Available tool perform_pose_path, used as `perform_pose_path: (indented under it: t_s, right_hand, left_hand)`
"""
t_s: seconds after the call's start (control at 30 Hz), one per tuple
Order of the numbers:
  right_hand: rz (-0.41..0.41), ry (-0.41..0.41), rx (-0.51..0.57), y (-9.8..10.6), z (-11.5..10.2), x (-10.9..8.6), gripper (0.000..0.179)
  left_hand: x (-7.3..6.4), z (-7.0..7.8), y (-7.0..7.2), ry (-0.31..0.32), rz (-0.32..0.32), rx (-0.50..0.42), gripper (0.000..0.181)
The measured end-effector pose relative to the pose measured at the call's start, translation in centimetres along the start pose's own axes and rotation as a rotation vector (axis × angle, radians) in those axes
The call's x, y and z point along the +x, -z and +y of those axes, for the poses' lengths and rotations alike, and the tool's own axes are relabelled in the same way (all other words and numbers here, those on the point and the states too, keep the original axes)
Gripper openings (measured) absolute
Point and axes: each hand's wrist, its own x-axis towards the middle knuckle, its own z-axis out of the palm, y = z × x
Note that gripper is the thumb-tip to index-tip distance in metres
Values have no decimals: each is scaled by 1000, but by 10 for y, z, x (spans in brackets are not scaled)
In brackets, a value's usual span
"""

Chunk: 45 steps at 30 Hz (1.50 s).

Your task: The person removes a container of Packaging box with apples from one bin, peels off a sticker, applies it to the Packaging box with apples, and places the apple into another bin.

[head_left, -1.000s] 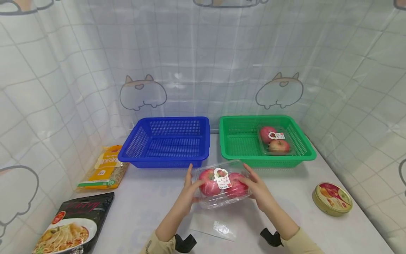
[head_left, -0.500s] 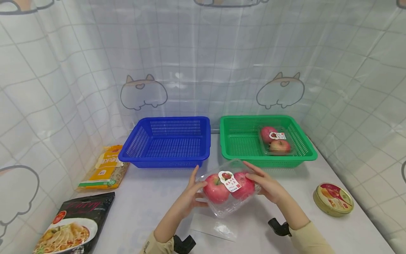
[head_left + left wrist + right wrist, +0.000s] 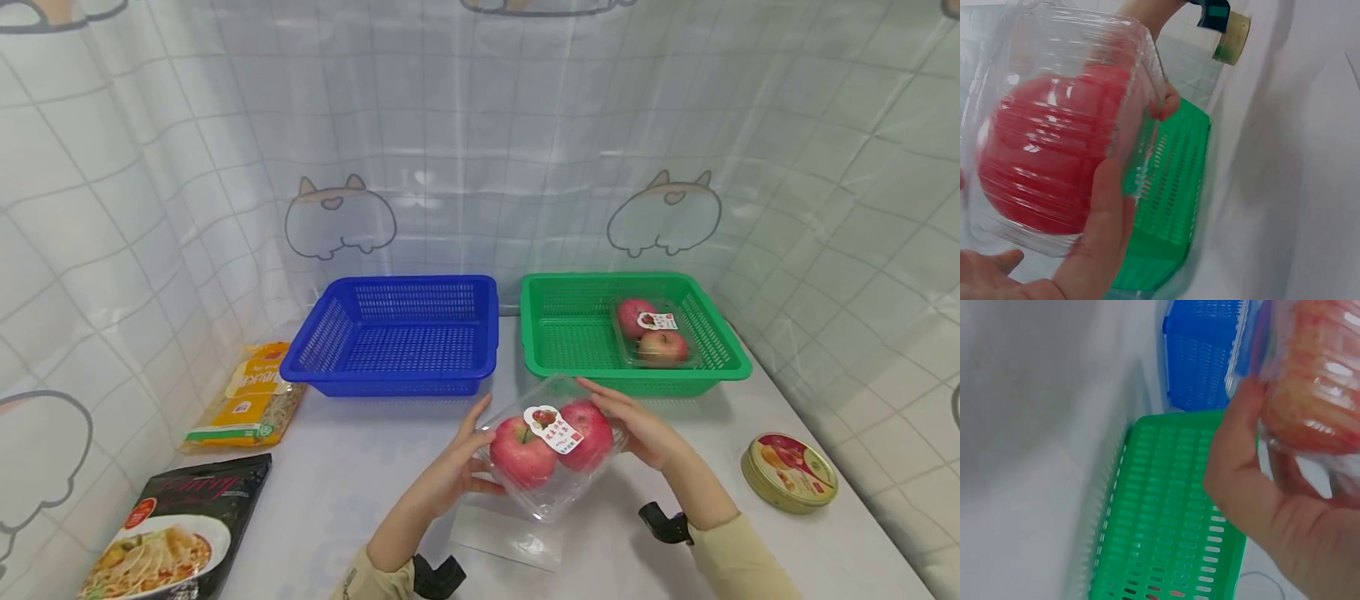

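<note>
A clear plastic box of apples (image 3: 551,450), two red apples with a white label across the lid, is held tilted above the table between both hands. My left hand (image 3: 453,475) grips its left end, thumb along the near side in the left wrist view, where one apple shows through the box wall (image 3: 1054,150). At the opposite end my right hand (image 3: 645,433) holds the box by its upper right corner. In the right wrist view the thumb of the right hand (image 3: 1272,512) lies against the box (image 3: 1316,394).
Behind the hands stand a blue basket (image 3: 405,387) and a green basket (image 3: 570,379), which contains another box of apples (image 3: 656,333). Yellow noodle bag (image 3: 243,400) and black food pouch (image 3: 176,533) lie left; a round tin (image 3: 789,472) sits right. A small clear packet (image 3: 510,537) lies in front.
Both hands have turned the box of apples clockwise and shifted it slightly right. The right forearm has moved rightward, and the baskets and other packages stay put.
</note>
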Motion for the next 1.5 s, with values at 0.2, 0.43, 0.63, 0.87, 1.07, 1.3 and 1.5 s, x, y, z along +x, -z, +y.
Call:
perform_pose_path:
  t_s: [0.2, 0.43, 0.63, 0.87, 1.07, 1.3, 1.5]
  right_hand:
    - [-74, 12, -35, 4, -3, 3, 54]
    - [-149, 19, -31, 10, -5, 9, 49]
    - [-144, 19, -29, 12, -7, 13, 48]
    - [40, 52, 42, 3, -13, 14, 56]
    - [310, 106, 63, -19, -20, 5, 65]
    - [374, 70, 30, -48, -20, -7, 67]
    - [343, 107, 65, -58, -21, -10, 66]
  left_hand:
    - [3, -1, -5, -7, -18, 31, 70]
    - [2, 2, -9, -11, -96, 94, 70]
    - [2, 2, -11, -40, -114, 109, 67]
    - [5, -2, -15, -59, -27, 83, 67]
    - [9, 1, -18, -112, 84, 33, 67]
    - [15, 10, -17, -204, 192, 17, 65]
    - [23, 14, -16, -245, 247, 10, 65]
